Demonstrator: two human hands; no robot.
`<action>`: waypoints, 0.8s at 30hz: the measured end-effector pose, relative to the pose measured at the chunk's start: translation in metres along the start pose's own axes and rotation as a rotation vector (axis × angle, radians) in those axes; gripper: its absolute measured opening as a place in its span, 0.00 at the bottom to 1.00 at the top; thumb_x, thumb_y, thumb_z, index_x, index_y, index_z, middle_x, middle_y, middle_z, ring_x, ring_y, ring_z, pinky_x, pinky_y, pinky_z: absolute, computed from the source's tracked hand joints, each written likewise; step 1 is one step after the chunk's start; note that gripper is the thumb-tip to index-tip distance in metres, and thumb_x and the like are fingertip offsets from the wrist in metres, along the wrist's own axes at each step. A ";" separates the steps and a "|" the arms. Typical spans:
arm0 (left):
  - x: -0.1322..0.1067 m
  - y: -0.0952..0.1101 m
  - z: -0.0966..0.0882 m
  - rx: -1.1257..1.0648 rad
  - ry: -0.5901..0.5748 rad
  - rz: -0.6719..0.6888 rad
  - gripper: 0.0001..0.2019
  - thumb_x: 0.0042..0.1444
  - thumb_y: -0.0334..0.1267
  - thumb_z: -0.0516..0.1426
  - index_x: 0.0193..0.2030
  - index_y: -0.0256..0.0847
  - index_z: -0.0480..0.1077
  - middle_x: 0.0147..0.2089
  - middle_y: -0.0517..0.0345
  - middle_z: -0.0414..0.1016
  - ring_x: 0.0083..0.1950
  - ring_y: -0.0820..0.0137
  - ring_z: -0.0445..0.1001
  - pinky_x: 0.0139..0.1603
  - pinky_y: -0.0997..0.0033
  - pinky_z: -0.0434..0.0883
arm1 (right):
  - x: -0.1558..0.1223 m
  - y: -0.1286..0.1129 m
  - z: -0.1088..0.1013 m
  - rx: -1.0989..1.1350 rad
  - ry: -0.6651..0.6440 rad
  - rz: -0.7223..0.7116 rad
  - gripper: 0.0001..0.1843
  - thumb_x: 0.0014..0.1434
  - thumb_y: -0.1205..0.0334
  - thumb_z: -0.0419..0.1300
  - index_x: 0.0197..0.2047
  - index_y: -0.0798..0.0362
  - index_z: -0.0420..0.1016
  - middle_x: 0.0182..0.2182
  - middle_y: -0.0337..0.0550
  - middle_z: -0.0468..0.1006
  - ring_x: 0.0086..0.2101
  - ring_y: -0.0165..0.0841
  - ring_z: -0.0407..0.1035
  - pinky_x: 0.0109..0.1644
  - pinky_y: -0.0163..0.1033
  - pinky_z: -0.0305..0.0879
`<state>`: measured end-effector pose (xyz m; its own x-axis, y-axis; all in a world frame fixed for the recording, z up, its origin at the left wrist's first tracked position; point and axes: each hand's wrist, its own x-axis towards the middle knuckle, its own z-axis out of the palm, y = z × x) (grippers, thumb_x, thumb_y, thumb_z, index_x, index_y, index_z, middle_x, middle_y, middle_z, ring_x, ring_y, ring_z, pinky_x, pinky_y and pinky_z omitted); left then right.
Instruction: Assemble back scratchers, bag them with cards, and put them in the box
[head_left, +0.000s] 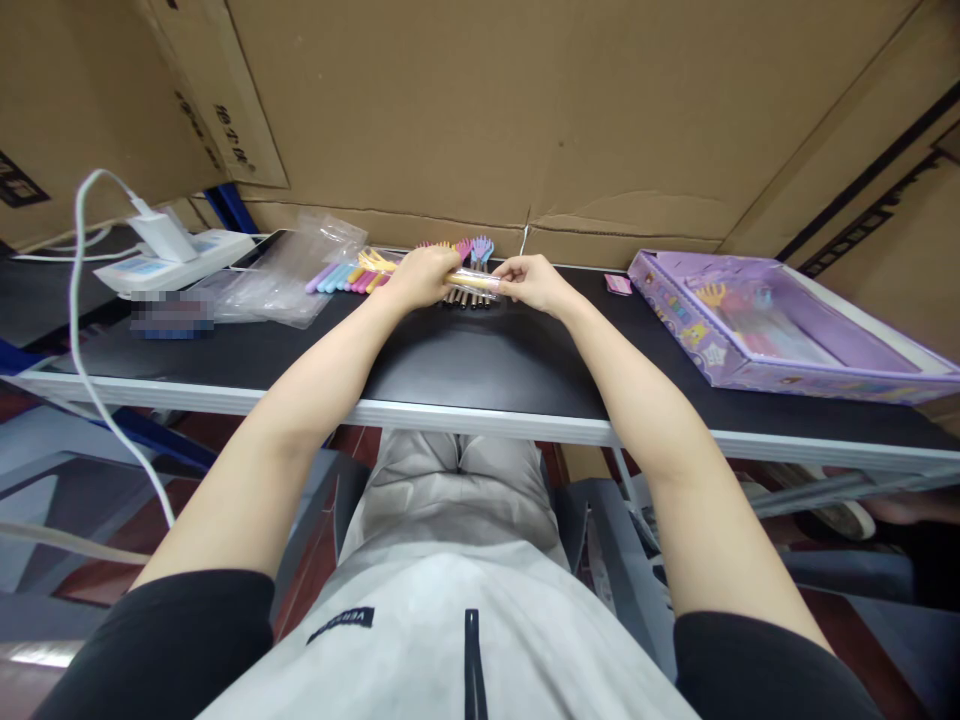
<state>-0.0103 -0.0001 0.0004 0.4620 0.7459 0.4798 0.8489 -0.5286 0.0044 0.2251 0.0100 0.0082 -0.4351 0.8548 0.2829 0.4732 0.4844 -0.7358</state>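
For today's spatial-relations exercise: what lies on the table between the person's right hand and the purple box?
The head view shows one small pink item lying on the black tabletop between the right hand and the purple box; the rest is bare.

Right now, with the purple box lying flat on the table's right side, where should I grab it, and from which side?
Take the purple box by its left-facing wall, coming from the left with the right hand, now on the clear packet. The box lies flat with that low wall nearest, so fingers could probably pinch over its rim.
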 end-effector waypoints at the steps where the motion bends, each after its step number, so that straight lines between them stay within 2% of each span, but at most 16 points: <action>1: 0.000 0.000 0.000 -0.001 0.001 -0.002 0.10 0.57 0.30 0.56 0.42 0.39 0.79 0.42 0.43 0.81 0.46 0.52 0.79 0.48 0.59 0.71 | -0.001 -0.001 0.000 -0.011 -0.001 0.014 0.16 0.54 0.54 0.77 0.37 0.56 0.82 0.24 0.38 0.75 0.26 0.28 0.64 0.32 0.36 0.65; 5: 0.000 0.001 0.000 -0.046 0.012 -0.006 0.10 0.54 0.30 0.57 0.41 0.40 0.78 0.41 0.44 0.81 0.46 0.52 0.79 0.48 0.60 0.70 | -0.002 -0.006 0.000 -0.054 -0.015 0.035 0.15 0.55 0.54 0.77 0.33 0.55 0.82 0.23 0.39 0.74 0.25 0.29 0.64 0.31 0.38 0.63; 10: 0.000 0.003 -0.003 -0.032 -0.013 -0.015 0.11 0.53 0.29 0.57 0.40 0.40 0.78 0.43 0.43 0.81 0.48 0.51 0.79 0.50 0.59 0.70 | -0.002 -0.008 0.003 -0.061 -0.018 0.033 0.16 0.54 0.55 0.76 0.29 0.54 0.77 0.21 0.37 0.72 0.25 0.29 0.63 0.32 0.37 0.62; 14: 0.000 0.002 -0.002 -0.028 -0.021 -0.009 0.10 0.54 0.29 0.56 0.41 0.39 0.77 0.43 0.42 0.80 0.50 0.49 0.78 0.55 0.53 0.70 | -0.003 -0.010 0.005 -0.069 -0.008 0.028 0.17 0.54 0.56 0.76 0.27 0.53 0.73 0.22 0.37 0.72 0.27 0.28 0.63 0.34 0.36 0.61; 17: -0.001 -0.001 0.000 -0.048 0.037 -0.008 0.11 0.54 0.29 0.56 0.42 0.40 0.77 0.43 0.44 0.79 0.53 0.49 0.77 0.62 0.46 0.67 | -0.005 -0.013 0.006 -0.074 -0.013 0.027 0.17 0.55 0.56 0.76 0.27 0.54 0.72 0.23 0.38 0.73 0.28 0.28 0.63 0.35 0.36 0.61; 24: -0.003 0.001 0.001 -0.052 0.170 -0.133 0.15 0.58 0.34 0.58 0.53 0.44 0.75 0.59 0.40 0.77 0.67 0.43 0.69 0.73 0.33 0.54 | -0.008 -0.021 0.010 -0.079 -0.021 0.050 0.13 0.53 0.63 0.74 0.27 0.55 0.73 0.25 0.38 0.74 0.29 0.29 0.63 0.37 0.36 0.60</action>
<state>-0.0104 -0.0029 -0.0023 0.2937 0.7337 0.6127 0.8828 -0.4540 0.1206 0.2107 -0.0085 0.0151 -0.4249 0.8745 0.2340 0.5535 0.4555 -0.6972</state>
